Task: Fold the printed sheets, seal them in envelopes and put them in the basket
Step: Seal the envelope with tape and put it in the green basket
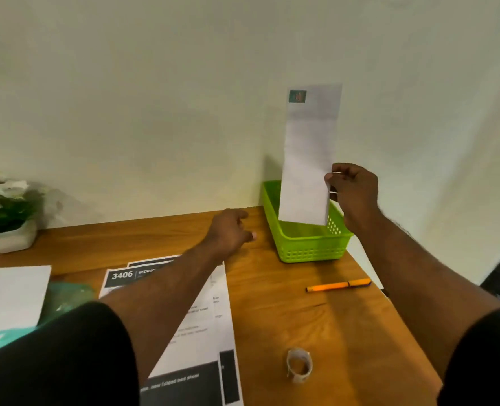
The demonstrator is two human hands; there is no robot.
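One envelope (310, 153) is in play, a long white one with a small green stamp at its top left corner, held upright on end above the single green basket (310, 244). The right hand (353, 191) pinches its lower right edge between thumb and curled fingers, so the envelope's bottom edge hangs over the basket's open top, partly hiding the far wall of it; whether the paper touches the rim cannot be told. The basket stands at the far right corner of the wooden table (287, 312), against the wall.

One left hand (231, 230) hovers over the table just left of the basket, fingers loosely relaxed and holding nothing. Its forearm crosses above the printed sheets (202, 332), at least two of them overlapped, with dark header bands and the number 3406 showing; the arm covers much of their upper part.

One orange pen (338, 285) lies in front of the basket, well apart from the hands. One small roll of tape (299, 365) stands nearer the table's front edge. At the left lie a white stack of paper (12, 297) on something teal, and one potted plant (5, 209) with white flowers by the wall.
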